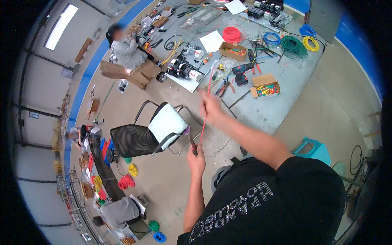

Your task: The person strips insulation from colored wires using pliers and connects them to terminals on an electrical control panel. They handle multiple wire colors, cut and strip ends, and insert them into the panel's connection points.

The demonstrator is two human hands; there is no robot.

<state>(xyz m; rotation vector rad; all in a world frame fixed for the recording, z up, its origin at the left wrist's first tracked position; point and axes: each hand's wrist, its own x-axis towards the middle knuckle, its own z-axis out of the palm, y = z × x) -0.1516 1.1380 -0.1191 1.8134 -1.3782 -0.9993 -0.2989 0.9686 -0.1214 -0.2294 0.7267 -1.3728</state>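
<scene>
My left hand (196,162) is closed round a pair of pliers (193,147), whose jaws point up and away from me. A thin red wire (203,130) runs taut from beside the left hand's fingers up past my right hand. Slightly smeared by motion, my right hand (211,108) is closed on this wire and holds it raised in front of the workbench edge. Beyond the right hand, the wire carries on toward the bench (267,108). Whether my left fingers also pinch its lower end I cannot tell.
A mesh-backed chair (132,139) with a pale seat stands ahead. On the bench lie a cordless drill (241,73), a box of coloured pieces (266,86), wire coils (294,47) and an electrical assembly (183,69). A co-worker (126,53) sits at the far side; a turquoise stool (314,151) is right.
</scene>
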